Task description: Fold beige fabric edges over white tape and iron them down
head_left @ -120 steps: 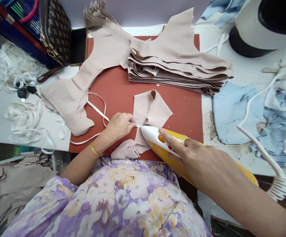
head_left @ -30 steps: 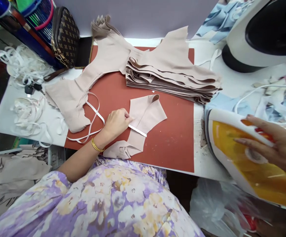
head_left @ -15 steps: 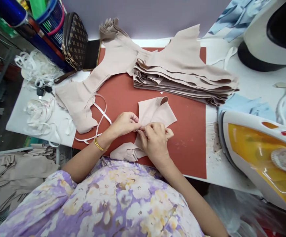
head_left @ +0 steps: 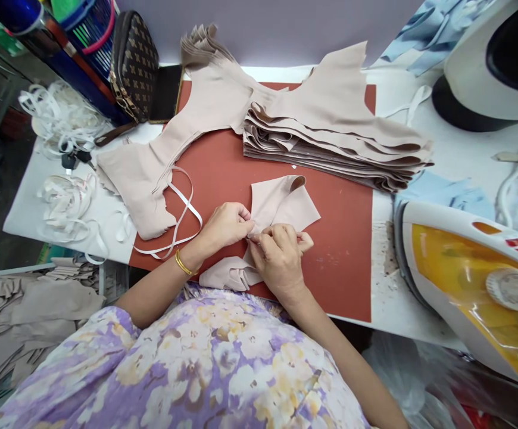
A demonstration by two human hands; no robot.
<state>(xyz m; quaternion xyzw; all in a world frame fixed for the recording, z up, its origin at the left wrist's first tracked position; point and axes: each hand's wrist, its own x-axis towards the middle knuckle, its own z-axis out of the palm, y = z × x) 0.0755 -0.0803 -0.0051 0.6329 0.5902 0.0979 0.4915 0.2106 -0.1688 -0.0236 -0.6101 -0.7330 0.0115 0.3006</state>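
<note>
Both hands meet over a beige fabric piece [head_left: 281,199] lying on the reddish-brown mat [head_left: 334,256]. My left hand [head_left: 227,225], with a gold bangle at the wrist, pinches the cloth's edge between thumb and fingertips. Close beside it, my right hand [head_left: 279,253] is closed on the same fabric, thumb and index finger together; its other fingers are curled. A folded end of the cloth hangs towards me below the hands. What lies exactly between the fingertips is too small to make out. A thin white tape [head_left: 183,205] loops on the mat left of my left hand.
Stacked beige cut pieces [head_left: 330,131] lie at the back of the mat, more [head_left: 138,179] to the left. An iron [head_left: 473,286] stands at right. Tangled white tape [head_left: 62,119], a brown patterned pouch [head_left: 136,65] and a crate of beige cloth [head_left: 40,316] are on the left.
The fingertips have shifted very slightly while keeping their pinch on the fabric. The view has tilted a little; the cloth and the stacks stay in place.
</note>
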